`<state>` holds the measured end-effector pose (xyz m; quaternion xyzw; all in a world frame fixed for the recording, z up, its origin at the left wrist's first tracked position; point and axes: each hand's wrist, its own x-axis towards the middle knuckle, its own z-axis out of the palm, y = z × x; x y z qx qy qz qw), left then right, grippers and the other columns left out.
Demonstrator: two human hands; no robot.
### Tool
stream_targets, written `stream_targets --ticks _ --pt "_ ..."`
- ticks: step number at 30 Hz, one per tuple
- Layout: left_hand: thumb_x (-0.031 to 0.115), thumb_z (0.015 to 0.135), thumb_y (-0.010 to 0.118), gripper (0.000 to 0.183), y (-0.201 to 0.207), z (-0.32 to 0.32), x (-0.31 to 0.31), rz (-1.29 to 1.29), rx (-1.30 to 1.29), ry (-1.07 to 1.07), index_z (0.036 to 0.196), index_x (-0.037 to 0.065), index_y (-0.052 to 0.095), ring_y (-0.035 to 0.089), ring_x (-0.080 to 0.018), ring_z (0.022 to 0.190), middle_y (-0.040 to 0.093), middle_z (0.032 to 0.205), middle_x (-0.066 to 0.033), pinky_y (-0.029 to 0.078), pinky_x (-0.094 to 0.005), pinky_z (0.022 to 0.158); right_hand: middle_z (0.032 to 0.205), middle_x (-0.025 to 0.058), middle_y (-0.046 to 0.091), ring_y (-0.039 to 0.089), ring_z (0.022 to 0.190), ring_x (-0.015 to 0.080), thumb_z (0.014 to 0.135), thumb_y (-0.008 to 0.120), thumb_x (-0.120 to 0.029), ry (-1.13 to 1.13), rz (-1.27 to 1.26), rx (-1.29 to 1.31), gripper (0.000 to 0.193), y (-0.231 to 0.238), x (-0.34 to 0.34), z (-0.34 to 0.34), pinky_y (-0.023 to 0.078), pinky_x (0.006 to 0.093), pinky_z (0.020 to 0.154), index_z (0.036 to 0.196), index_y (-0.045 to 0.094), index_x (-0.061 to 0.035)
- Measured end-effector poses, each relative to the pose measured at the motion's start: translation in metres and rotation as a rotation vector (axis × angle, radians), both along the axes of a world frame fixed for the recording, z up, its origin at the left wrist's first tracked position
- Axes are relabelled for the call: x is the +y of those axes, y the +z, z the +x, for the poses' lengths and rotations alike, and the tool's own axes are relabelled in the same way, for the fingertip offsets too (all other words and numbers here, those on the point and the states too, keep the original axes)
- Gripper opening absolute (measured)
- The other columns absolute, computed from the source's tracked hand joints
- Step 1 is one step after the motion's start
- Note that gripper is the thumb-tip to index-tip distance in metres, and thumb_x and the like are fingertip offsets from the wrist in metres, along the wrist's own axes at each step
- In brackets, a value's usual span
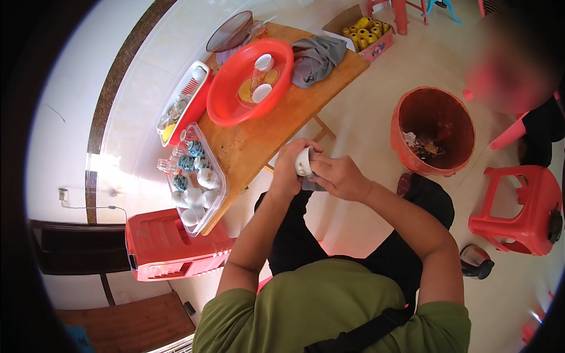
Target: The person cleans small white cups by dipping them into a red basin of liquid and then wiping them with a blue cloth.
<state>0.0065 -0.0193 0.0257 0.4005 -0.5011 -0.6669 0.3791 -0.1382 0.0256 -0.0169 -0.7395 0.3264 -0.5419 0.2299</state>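
Note:
In front of my knees, past the table's near edge, my left hand (288,169) is wrapped round a small white cup (302,163) with a faint pattern on its side. My right hand (342,177) presses at the cup's opening, its fingers bunched on a grey cloth (312,186) that hangs below the cup. Part of the cloth is hidden by the fingers. Nearest on the table is a red basin (216,109); two white cups (262,92) and yellowish round pieces lie in it. A clear plastic tray (219,191) holds white cups, blue patterned cups and small glasses.
On the wooden table (238,144) lie a crumpled grey cloth (318,59), a sieve-like bowl (229,32) and a red-and-white tray (168,136). Around stand a brown bin (395,144), red stool (515,173), kettle (475,262), red chest (170,241) and carton (376,50). A person sits at right.

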Motion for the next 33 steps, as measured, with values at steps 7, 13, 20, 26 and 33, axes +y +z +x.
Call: stream_targets --ticks 7,13,20,26,33 --pt "0.035 0.094 0.046 0.029 0.004 0.005 0.006 0.379 0.165 -0.038 0.096 0.008 0.057 0.053 -0.0102 0.062 0.058 0.08 -0.0012 0.035 -0.0225 0.041 0.085 0.0067 0.063 0.062 0.068 0.0167 0.081 0.064 -0.005 0.189 0.284 -0.335 0.017 0.007 -0.006 -0.01 0.048 0.0258 0.064 0.097 0.061 -0.005" --pt "0.031 0.093 0.054 0.028 -0.008 0.0 0.017 0.437 0.442 -0.041 0.103 0.006 0.057 0.063 -0.0187 0.075 0.063 0.093 -0.0069 0.051 -0.0279 0.053 0.077 0.0013 0.061 0.054 0.068 0.0074 0.083 0.066 -0.009 0.175 0.803 -0.795 0.01 0.005 -0.009 -0.018 0.046 0.0229 0.061 0.089 0.064 -0.0003" --pt "0.032 0.092 0.056 0.04 -0.025 0.005 0.019 0.471 0.307 0.089 0.117 0.001 0.051 0.065 -0.0328 0.088 0.061 0.102 -0.0123 0.059 -0.0364 0.069 0.078 0.0033 0.064 0.055 0.066 0.0085 0.084 0.064 -0.007 -0.034 0.841 -1.018 0.009 0.01 -0.023 -0.04 0.046 0.0227 0.06 0.09 0.065 -0.0011" --pt "0.03 0.098 0.042 0.035 -0.028 -0.009 0.016 0.587 0.595 0.234 0.119 0.003 0.049 0.056 -0.025 0.106 0.056 0.114 -0.0115 0.05 -0.0368 0.09 0.102 0.0088 0.062 0.051 0.102 0.0328 0.07 0.067 -0.01 -0.39 -0.182 0.131 0.03 0.021 -0.003 -0.014 0.046 0.0366 0.081 0.101 0.066 -0.0105" --pt "0.024 0.098 0.039 0.029 -0.02 -0.02 0.024 0.507 0.677 0.132 0.114 0.004 0.052 0.055 -0.0192 0.106 0.056 0.114 -0.0069 0.045 -0.033 0.093 0.102 0.0094 0.058 0.054 0.094 0.0324 0.068 0.069 -0.017 -0.496 -0.342 0.154 0.036 0.017 -0.01 -0.003 0.049 0.037 0.07 0.102 0.061 -0.0062"
